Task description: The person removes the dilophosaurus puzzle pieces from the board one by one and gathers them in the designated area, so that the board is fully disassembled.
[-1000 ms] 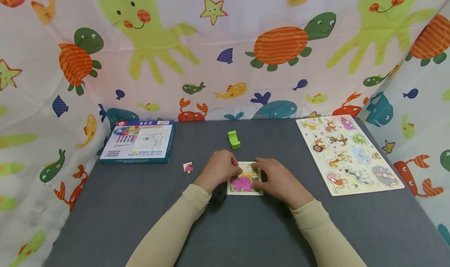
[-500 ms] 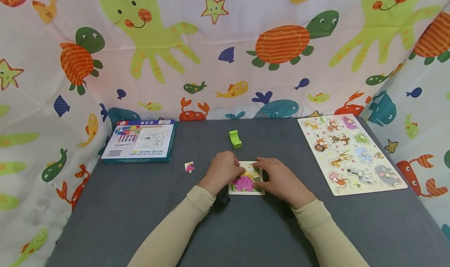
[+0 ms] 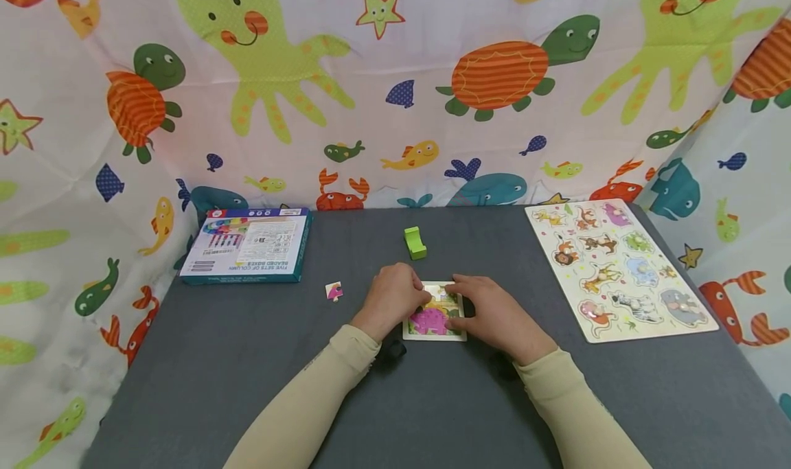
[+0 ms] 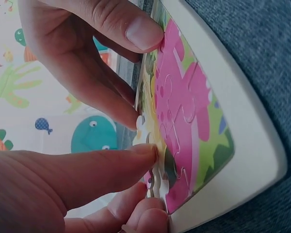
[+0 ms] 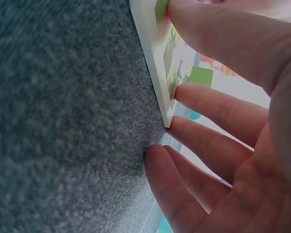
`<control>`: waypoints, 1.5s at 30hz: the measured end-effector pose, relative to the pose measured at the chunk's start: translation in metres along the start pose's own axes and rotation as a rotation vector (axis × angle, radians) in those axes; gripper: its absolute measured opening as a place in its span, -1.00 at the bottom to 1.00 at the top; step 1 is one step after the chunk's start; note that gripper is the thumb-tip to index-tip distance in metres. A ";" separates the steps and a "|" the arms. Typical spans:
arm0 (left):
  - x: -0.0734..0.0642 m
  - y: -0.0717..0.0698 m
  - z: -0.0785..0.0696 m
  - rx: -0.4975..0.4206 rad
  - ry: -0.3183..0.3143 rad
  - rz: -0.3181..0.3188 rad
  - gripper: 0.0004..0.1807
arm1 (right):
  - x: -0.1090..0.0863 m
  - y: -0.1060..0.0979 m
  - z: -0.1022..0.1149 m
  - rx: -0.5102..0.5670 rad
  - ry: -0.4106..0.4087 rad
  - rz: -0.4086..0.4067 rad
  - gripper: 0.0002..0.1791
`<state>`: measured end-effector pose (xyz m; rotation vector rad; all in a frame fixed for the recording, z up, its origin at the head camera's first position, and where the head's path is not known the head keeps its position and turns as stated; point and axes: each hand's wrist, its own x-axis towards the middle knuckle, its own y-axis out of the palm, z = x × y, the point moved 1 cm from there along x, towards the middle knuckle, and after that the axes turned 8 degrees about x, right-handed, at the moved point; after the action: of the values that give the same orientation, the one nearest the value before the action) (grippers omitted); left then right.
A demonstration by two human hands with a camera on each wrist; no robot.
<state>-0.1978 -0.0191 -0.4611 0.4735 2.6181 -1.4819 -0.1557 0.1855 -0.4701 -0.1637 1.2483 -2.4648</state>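
A small jigsaw puzzle [image 3: 429, 323] with a pink dinosaur in a pale frame lies flat on the grey table. At its left side my left hand [image 3: 389, 301] pinches a puzzle piece [image 4: 149, 179] between thumb and fingers; the fingers hide most of that piece. My right hand [image 3: 502, 316] steadies the right side: its thumb and index fingertip touch the puzzle face. The right middle finger meets the frame's corner in the right wrist view, and the lower fingers rest on the cloth. Another loose puzzle piece [image 3: 334, 291], pink and white, lies left of the left hand.
Beyond the puzzle stands a green block [image 3: 415, 243]. A flat boxed set [image 3: 247, 246] lies at the back left. On the right is a large animal puzzle board [image 3: 618, 270]. A curtain with sea animals [image 3: 371, 126] hangs behind the table.
The head view has shifted slightly. Both hands stay at the puzzle, with the left fingers still pinching at its left side; the other things have not moved on the table.
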 end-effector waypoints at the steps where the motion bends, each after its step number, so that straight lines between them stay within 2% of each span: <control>1: 0.000 0.000 0.000 -0.002 -0.002 -0.008 -0.84 | 0.000 0.000 0.000 0.002 0.004 0.001 -0.32; 15: 0.000 -0.001 0.002 -0.069 0.005 -0.038 -0.90 | 0.001 0.000 0.001 0.002 0.008 0.012 -0.32; 27: 0.004 -0.002 0.008 -0.173 0.000 0.019 -0.87 | 0.004 0.001 0.001 -0.003 0.046 0.028 -0.29; 40: 0.009 -0.007 0.013 -0.139 0.085 0.026 -0.87 | 0.001 -0.001 -0.001 0.007 0.032 0.020 -0.28; 45: 0.010 -0.006 0.011 -0.120 0.095 0.020 -0.87 | 0.001 -0.002 -0.002 0.008 0.029 0.017 -0.29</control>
<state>-0.2096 -0.0294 -0.4647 0.5700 2.7465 -1.3176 -0.1571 0.1873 -0.4698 -0.1152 1.2459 -2.4660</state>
